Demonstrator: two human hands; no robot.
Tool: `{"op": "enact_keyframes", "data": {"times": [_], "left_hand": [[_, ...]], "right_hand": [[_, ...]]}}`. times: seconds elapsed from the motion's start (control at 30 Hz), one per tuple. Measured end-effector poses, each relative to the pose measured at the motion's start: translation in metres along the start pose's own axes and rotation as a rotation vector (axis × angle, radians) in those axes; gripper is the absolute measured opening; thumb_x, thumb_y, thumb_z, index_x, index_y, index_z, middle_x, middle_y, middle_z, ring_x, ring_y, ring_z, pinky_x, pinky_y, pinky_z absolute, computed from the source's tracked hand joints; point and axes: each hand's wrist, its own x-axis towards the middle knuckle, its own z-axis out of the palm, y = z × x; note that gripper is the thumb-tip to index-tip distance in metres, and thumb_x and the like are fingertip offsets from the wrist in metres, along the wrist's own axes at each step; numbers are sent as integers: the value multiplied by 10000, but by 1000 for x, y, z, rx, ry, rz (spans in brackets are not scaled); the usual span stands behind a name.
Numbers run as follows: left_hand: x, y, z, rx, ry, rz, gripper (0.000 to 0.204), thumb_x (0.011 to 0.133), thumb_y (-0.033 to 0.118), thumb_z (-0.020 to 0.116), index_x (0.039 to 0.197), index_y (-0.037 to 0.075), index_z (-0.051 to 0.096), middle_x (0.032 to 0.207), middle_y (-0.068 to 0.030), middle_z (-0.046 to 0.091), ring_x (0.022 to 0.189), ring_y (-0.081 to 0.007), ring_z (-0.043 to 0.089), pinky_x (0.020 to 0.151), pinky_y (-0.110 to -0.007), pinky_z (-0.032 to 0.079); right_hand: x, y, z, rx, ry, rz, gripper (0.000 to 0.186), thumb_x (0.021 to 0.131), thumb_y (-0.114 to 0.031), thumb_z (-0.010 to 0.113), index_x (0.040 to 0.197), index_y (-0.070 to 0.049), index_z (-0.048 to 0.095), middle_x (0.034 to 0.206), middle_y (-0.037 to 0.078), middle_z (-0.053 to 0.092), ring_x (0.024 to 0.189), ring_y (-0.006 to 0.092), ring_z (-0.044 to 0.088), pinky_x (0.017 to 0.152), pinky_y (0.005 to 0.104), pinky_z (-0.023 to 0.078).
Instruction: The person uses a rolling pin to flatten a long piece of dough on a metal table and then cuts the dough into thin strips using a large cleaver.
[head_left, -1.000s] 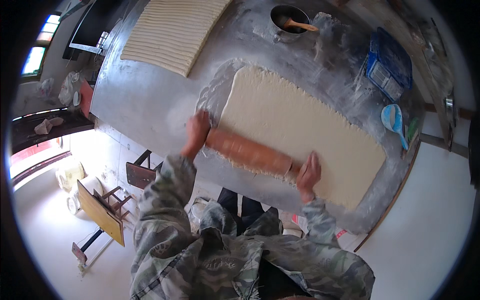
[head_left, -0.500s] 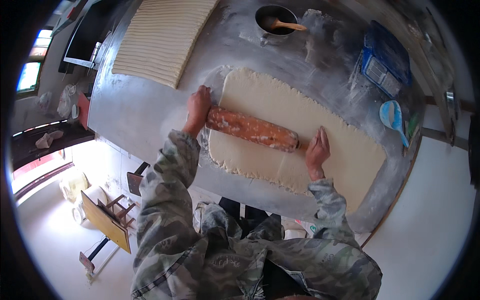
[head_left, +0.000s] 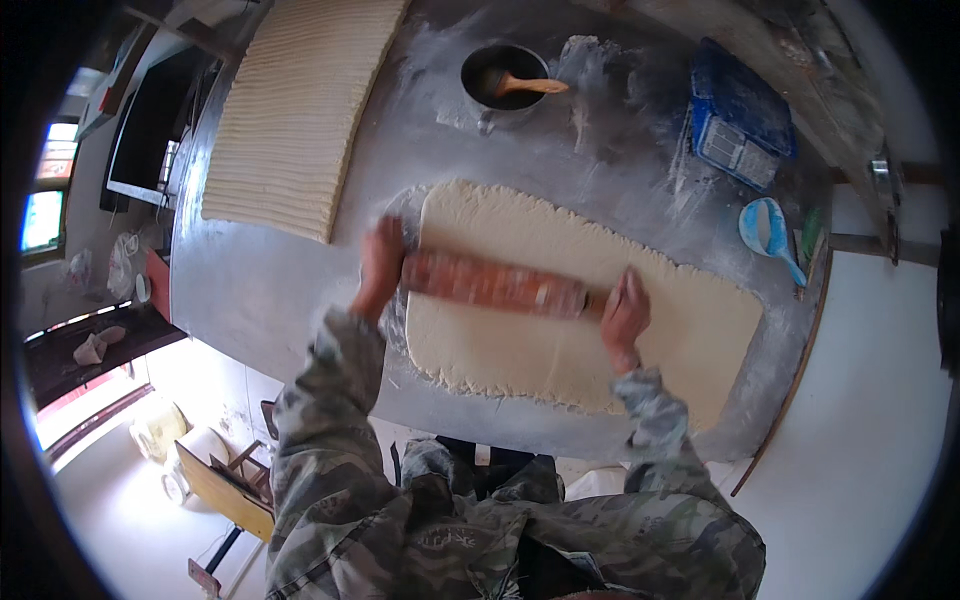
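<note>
A wide, pale sheet of dough (head_left: 560,360) with ragged long edges lies flat on the metal table. Across its left half rests a reddish-brown rolling pin (head_left: 495,285), dusted with flour and smeared by motion. My left hand (head_left: 380,262) is closed around the handle at the pin's left end, just past the dough's left edge. At the other end, my right hand (head_left: 626,315) holds the right handle above the dough, its fingers partly bent round it.
A ridged, folded dough slab (head_left: 285,130) lies at the far left of the table (head_left: 270,270). Beyond the sheet stands a dark pot (head_left: 490,108) with a wooden-handled brush or spoon (head_left: 530,86). A blue scale (head_left: 740,120) and a blue scoop (head_left: 770,232) sit at right.
The rolling pin, with both hands on its handles, has shifted slightly toward the dough's far edge and now looks blurred. The whole view has tilted, so the table things appear lower.
</note>
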Motion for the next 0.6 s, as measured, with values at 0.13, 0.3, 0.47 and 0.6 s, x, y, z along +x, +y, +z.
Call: {"op": "enact_keyframes", "data": {"times": [0.13, 0.3, 0.47, 0.6], "left_hand": [[-126, 2, 14, -289, -123, -263, 203, 932, 177, 491, 1087, 118, 606, 986, -169, 643, 845, -389, 644, 672, -480, 519], [31, 5, 12, -144, 192, -90, 191, 951, 226, 483, 917, 85, 608, 840, -217, 651, 777, -437, 624, 630, -517, 487], [76, 42, 0, -402, 162, -246, 251, 960, 248, 481, 876, 51, 612, 873, -243, 633, 771, -454, 602, 614, -517, 463], [-56, 21, -9, -458, 163, -171, 260, 946, 234, 506, 835, 31, 624, 842, -207, 631, 779, -425, 602, 676, -520, 462]], "right_hand": [[-88, -1, -15, -131, -30, -34, 389, 983, -207, 425, 1281, 11, 548, 1386, 193, 504, 1254, 374, 497, 989, 510, 394], [20, 18, 22, -121, 285, 4, 355, 995, -221, 444, 1155, 22, 647, 1198, 203, 643, 1091, 381, 612, 892, 442, 498], [57, 28, 22, -262, 390, 43, 260, 931, -186, 560, 1095, -27, 685, 1128, 154, 677, 999, 379, 632, 880, 444, 507], [-29, 8, -5, 139, 343, 263, 224, 873, -152, 606, 1055, -61, 699, 1047, 120, 695, 928, 321, 654, 817, 410, 523]]}}
